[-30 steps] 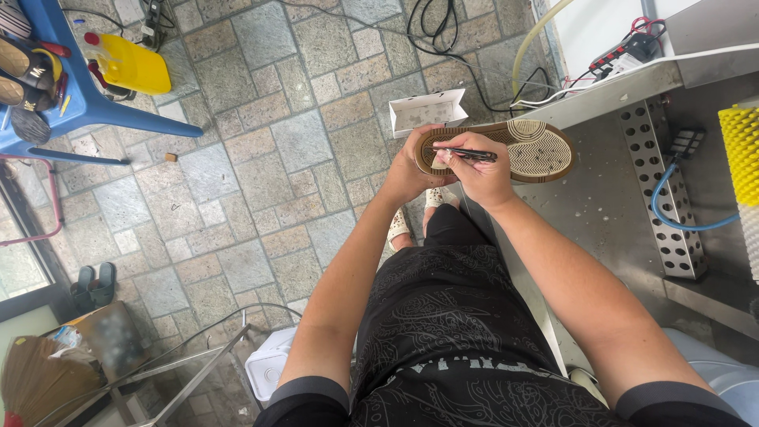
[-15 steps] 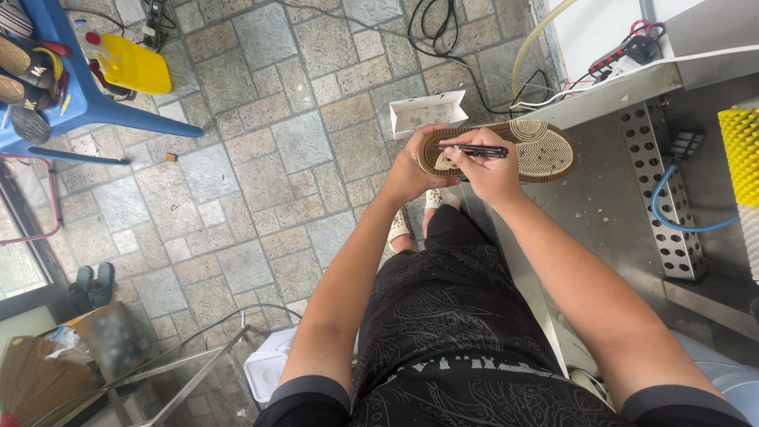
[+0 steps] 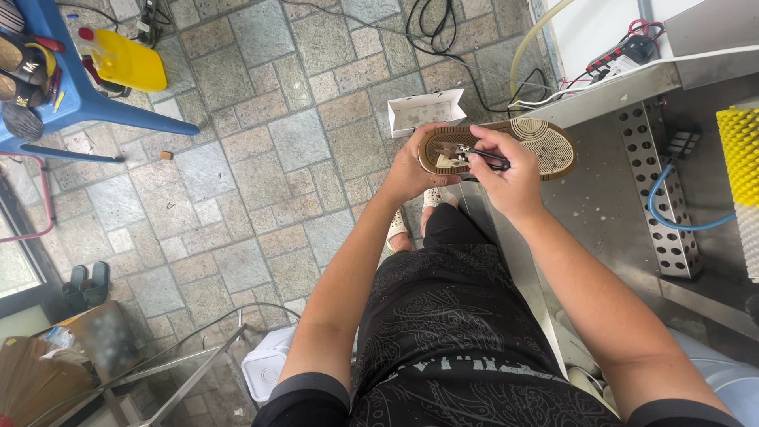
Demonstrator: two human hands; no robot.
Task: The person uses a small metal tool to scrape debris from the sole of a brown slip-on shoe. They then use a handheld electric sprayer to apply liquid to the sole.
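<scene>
**Both grips on an upturned shoe**

Left hand [image 3: 411, 170] wraps the shoe [image 3: 506, 146] heel, upper centre of frame; right hand [image 3: 510, 178] pinches a black tool [image 3: 482, 156] against the sole. Open tiled floor [image 3: 261, 182] left; tabletop [image 3: 601, 198] edge crowds right. Tool tip unclear.

The scene is lit evenly by soft, bright daylight, and no hard shadows are cast on the stone floor [image 3: 237, 182]. Only faint, diffuse shade is seen beneath the blue chair [image 3: 95, 103]. The white wall [image 3: 593, 24] at the upper right is nearly overexposed, and a dull sheen is shown by the metal bench [image 3: 601, 198]. Wide-angle distortion is noticeable toward the edges, where lines are bent. The centre is rendered sharply; the cardboard box [image 3: 103, 336] at lower left appears blurred.
</scene>
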